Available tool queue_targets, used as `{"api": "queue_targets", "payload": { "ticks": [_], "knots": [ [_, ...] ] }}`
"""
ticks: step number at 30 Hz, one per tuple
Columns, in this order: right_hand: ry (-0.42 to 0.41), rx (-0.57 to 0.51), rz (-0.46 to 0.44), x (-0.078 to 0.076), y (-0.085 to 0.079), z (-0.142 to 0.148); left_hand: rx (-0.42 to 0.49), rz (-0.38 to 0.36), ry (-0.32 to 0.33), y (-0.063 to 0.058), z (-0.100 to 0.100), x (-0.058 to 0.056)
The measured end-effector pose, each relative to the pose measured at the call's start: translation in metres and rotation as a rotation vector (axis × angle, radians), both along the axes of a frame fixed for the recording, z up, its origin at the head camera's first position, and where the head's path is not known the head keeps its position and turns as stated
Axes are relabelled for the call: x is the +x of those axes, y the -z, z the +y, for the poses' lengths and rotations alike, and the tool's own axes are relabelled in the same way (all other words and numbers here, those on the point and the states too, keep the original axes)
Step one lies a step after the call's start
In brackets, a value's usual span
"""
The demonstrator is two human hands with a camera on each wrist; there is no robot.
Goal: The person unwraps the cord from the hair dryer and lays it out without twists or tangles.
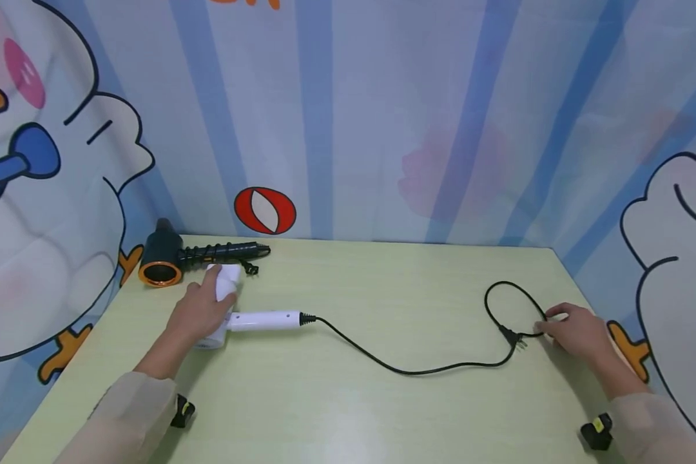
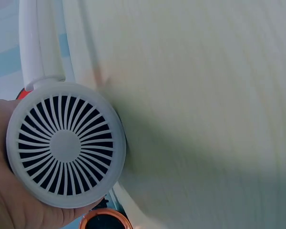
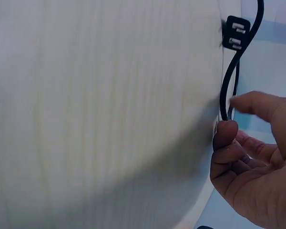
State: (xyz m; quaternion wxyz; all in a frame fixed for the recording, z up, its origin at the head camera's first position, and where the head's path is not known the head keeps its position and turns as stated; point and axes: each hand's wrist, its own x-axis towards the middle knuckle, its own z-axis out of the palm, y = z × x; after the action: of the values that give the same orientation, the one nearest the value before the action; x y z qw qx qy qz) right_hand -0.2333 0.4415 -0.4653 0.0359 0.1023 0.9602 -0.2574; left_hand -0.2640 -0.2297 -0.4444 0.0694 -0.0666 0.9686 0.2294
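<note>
A white hair dryer lies on the left side of the table, its handle pointing right. My left hand grips the dryer's head from above, thumb and fingers around the barrel. The left wrist view shows its round slatted grille beside my palm. From the handle a black cord runs right across the table to a two-pronged plug, where it makes a loop. At this loop my right hand pinches the cord; in the right wrist view the cord passes between its thumb and fingers, close to the plug.
A dark hair dryer with an orange ring sits at the table's back left corner, its cord wound around the handle. Behind the table hangs a blue striped cartoon curtain. Small black devices hang under both wrists.
</note>
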Motion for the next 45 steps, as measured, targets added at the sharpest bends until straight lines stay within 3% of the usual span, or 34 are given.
{"api": "queue_targets", "payload": {
  "ticks": [9,20,28,37,45],
  "knots": [
    [0.075,-0.125,-0.020,-0.002,-0.001,-0.011,0.006,-0.004,0.019,0.000,0.025,-0.006],
    [0.088,-0.001,-0.049,-0.006,-0.003,-0.017,0.016,0.012,0.054,0.005,0.050,-0.013],
    [0.114,-0.021,-0.034,-0.009,-0.008,-0.018,0.021,0.048,0.073,0.005,0.066,-0.016],
    [0.145,-0.128,-0.049,-0.011,-0.007,-0.006,0.016,0.046,0.077,0.006,0.076,-0.024],
    [0.088,0.053,-0.014,-0.008,-0.005,0.009,-0.005,0.047,0.098,0.003,0.086,-0.028]
  ]
}}
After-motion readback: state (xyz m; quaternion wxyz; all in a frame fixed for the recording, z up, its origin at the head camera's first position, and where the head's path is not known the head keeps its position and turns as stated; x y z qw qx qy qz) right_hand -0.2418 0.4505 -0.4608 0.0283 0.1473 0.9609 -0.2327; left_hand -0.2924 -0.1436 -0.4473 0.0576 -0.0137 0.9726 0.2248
